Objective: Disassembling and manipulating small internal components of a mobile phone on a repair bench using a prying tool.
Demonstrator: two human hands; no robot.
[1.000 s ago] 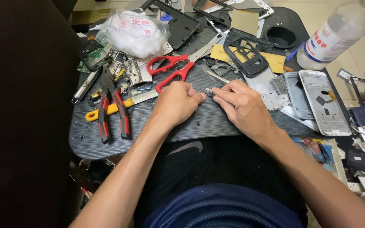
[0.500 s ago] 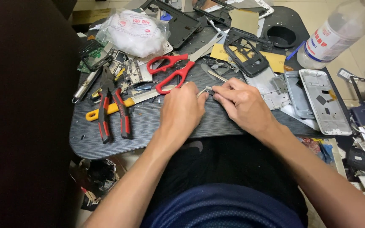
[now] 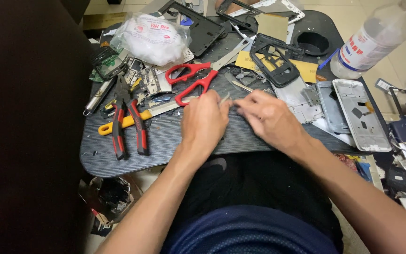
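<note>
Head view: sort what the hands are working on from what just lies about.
In hand:
left hand
right hand
small metal piece pinched between them

Lying about:
red scissors
red-handled pliers
yellow-handled knife
plastic bag
clear bottle
silver phone frame

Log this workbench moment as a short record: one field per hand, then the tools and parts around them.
left hand: pinching a small metal piece, too small to identify
right hand: fingertips at the same piece
surface: dark board
tools, left of the hands: red-handled scissors, red-handled pliers
parts, right of the hands: silver phone frame
far right: clear plastic bottle
</note>
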